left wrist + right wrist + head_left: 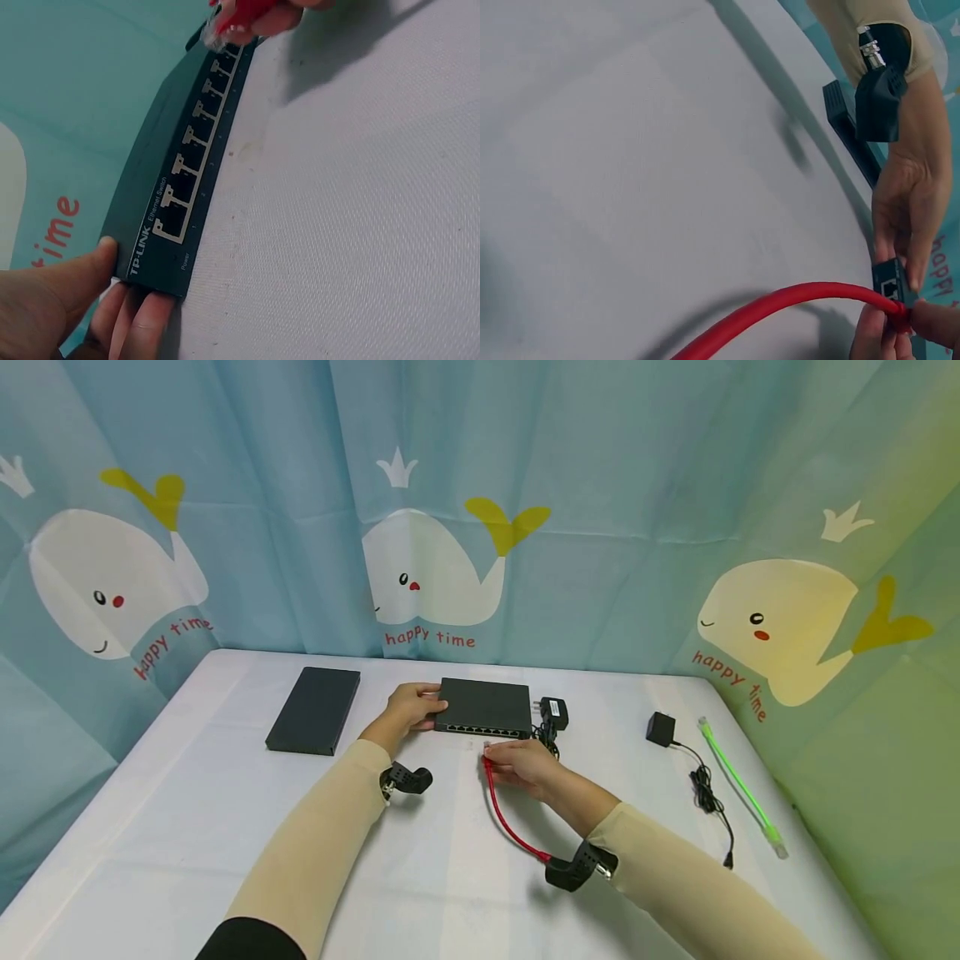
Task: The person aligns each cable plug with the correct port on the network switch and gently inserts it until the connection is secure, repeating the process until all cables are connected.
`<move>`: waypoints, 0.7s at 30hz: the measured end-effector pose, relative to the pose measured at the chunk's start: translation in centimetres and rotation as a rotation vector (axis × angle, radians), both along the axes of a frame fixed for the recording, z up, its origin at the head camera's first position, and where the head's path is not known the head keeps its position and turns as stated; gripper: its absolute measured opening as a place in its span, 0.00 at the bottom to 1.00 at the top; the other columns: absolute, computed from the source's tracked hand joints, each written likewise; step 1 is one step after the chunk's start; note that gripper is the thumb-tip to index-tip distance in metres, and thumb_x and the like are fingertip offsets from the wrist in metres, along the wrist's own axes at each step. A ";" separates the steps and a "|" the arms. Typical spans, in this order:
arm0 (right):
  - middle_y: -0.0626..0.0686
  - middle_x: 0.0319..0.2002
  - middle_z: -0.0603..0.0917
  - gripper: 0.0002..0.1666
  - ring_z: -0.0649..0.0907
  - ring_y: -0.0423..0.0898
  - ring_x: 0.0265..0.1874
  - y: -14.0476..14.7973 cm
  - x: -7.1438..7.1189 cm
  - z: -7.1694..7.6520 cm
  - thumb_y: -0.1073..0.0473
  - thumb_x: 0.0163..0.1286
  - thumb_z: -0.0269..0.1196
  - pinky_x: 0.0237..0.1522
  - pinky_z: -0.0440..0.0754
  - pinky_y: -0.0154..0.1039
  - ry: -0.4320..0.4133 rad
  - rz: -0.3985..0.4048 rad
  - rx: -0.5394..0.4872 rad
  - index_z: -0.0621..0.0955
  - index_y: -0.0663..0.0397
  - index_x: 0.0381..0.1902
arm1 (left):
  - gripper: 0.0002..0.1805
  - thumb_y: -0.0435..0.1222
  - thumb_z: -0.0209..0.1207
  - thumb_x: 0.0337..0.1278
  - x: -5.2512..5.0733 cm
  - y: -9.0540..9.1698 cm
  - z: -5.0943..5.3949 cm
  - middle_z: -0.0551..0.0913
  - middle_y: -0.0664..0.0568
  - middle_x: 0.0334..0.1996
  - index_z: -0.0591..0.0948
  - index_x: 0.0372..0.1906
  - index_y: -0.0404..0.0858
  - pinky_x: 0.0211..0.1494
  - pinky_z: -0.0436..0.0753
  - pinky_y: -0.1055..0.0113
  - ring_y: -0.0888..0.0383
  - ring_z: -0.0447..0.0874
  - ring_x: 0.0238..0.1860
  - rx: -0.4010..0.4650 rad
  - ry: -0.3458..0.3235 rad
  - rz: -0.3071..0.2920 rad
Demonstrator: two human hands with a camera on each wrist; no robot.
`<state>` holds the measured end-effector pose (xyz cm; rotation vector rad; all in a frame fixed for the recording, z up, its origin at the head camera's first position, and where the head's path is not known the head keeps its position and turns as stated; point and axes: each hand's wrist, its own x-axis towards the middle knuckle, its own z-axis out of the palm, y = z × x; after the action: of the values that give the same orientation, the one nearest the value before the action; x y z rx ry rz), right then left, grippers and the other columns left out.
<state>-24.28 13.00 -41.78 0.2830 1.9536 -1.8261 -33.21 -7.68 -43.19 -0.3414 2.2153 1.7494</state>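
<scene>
A black TP-LINK Ethernet switch (483, 703) lies near the back of the white table, its row of ports facing the front. My left hand (405, 710) grips its left end; in the left wrist view the thumb (101, 259) is on top and the fingers (150, 322) are underneath. With thumb and fingers my right hand (525, 767) pinches one end of a short red network cable (501, 817), just in front of the ports. The clear plug (216, 34) appears outside the ports, near the far end of the row. The cable's other end hangs near the right wrist camera.
Another black flat box (313, 710) lies to the left. Beside the switch is a black power adapter (553, 713) with a bundled cord. Farther right lie a second adapter (661, 728) and a green network cable (738, 781). A whale-print curtain (600, 527) hangs behind.
</scene>
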 end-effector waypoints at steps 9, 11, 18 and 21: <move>0.52 0.26 0.86 0.14 0.85 0.40 0.24 -1.2 -0.7 -0.8 0.68 0.73 0.58 0.29 0.85 0.30 0.003 -0.040 0.031 0.80 0.76 0.49 | 0.28 0.33 0.65 0.61 0.1 0.2 0.1 0.79 0.47 0.63 0.76 0.67 0.46 0.39 0.88 0.68 0.50 0.82 0.56 0.002 -0.001 0.000; 0.53 0.25 0.86 0.14 0.86 0.41 0.25 -1.4 -0.9 -0.8 0.68 0.73 0.58 0.29 0.85 0.31 -0.010 -0.045 0.037 0.81 0.75 0.49 | 0.28 0.33 0.65 0.61 0.1 0.3 0.0 0.78 0.47 0.63 0.76 0.67 0.45 0.39 0.88 0.67 0.50 0.83 0.56 -0.001 0.001 -0.001; 0.54 0.24 0.87 0.11 0.87 0.44 0.26 -2.2 -1.6 -0.5 0.65 0.72 0.59 0.29 0.86 0.32 -0.056 -0.091 0.043 0.82 0.71 0.44 | 0.28 0.33 0.65 0.61 0.1 0.2 -0.1 0.78 0.46 0.63 0.76 0.67 0.46 0.39 0.88 0.67 0.50 0.83 0.56 -0.003 0.005 0.002; 0.54 0.24 0.87 0.11 0.87 0.43 0.25 -2.4 -1.8 -0.4 0.65 0.72 0.59 0.29 0.86 0.32 -0.075 -0.106 0.036 0.82 0.70 0.43 | 0.28 0.33 0.65 0.61 0.1 0.1 -0.1 0.78 0.46 0.63 0.76 0.67 0.46 0.39 0.88 0.68 0.50 0.83 0.56 -0.005 0.004 0.003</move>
<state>-26.09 10.59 -42.17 0.4684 1.9552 -1.8197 -33.15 -7.57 -43.32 -0.3431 2.2241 1.7479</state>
